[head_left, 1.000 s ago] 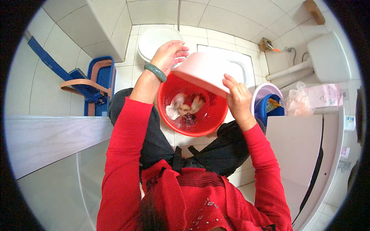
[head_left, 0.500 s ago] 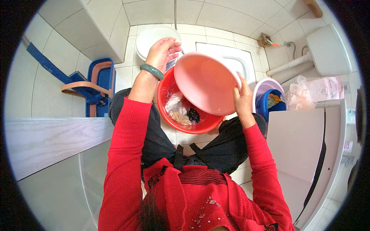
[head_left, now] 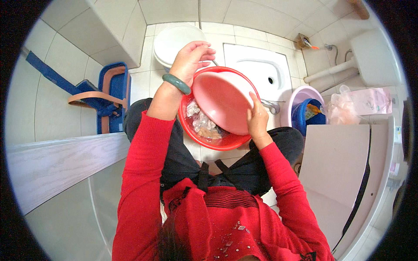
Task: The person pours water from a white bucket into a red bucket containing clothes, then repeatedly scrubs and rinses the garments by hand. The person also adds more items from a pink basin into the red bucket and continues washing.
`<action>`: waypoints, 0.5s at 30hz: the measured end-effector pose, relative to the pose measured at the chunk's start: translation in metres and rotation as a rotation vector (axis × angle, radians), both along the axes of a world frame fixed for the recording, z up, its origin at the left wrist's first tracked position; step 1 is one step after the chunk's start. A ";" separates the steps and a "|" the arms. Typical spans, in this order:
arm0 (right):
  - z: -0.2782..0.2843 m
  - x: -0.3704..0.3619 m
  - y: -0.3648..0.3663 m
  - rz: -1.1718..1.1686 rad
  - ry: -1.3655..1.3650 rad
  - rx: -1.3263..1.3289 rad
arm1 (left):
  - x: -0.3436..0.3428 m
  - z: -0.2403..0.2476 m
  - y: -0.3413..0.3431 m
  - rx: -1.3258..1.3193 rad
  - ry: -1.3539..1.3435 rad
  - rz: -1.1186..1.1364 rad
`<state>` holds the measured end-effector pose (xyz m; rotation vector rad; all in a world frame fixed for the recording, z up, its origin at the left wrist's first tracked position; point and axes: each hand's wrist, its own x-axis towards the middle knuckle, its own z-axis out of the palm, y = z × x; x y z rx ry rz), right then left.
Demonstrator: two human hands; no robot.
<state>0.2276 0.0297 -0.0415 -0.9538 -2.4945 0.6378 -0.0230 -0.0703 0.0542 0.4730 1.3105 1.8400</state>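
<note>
Two hands grip the pink basin (head_left: 224, 102): my left hand (head_left: 191, 58) is clamped on its far rim, my right hand (head_left: 257, 119) on its near edge. It is tilted steeply over the red basin (head_left: 209, 139), apparently so it empties onto the wet laundry (head_left: 200, 124).

White tiled floor (head_left: 69, 61) all round. Upper middle, a round white basin (head_left: 172, 41) lying on the tiles. Just right of it, a white floor-level squat pan (head_left: 261, 65) with a dark drain hole. At left, a blue mop bucket with tan trim (head_left: 109, 95) and a long blue handle running to the upper left. At right, a lilac tub (head_left: 305, 98) with a blue pail (head_left: 307, 115) standing inside. Beside that, crumpled clear plastic bags (head_left: 344, 108) and a pink packet (head_left: 370, 102). Upper right, a white cistern (head_left: 374, 56) with pipes. Lower left, a pale wood-grain ledge (head_left: 56, 167). Lower right, a white appliance top (head_left: 344, 174).
</note>
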 end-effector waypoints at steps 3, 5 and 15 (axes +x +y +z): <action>-0.012 -0.004 -0.006 0.101 0.107 0.167 | 0.005 0.000 0.002 -0.007 0.019 -0.018; -0.025 -0.006 -0.006 0.069 0.068 0.080 | 0.008 -0.003 0.006 -0.017 0.050 -0.042; -0.057 -0.008 0.023 -0.129 -0.068 -0.283 | 0.009 -0.014 0.023 -0.062 0.105 -0.119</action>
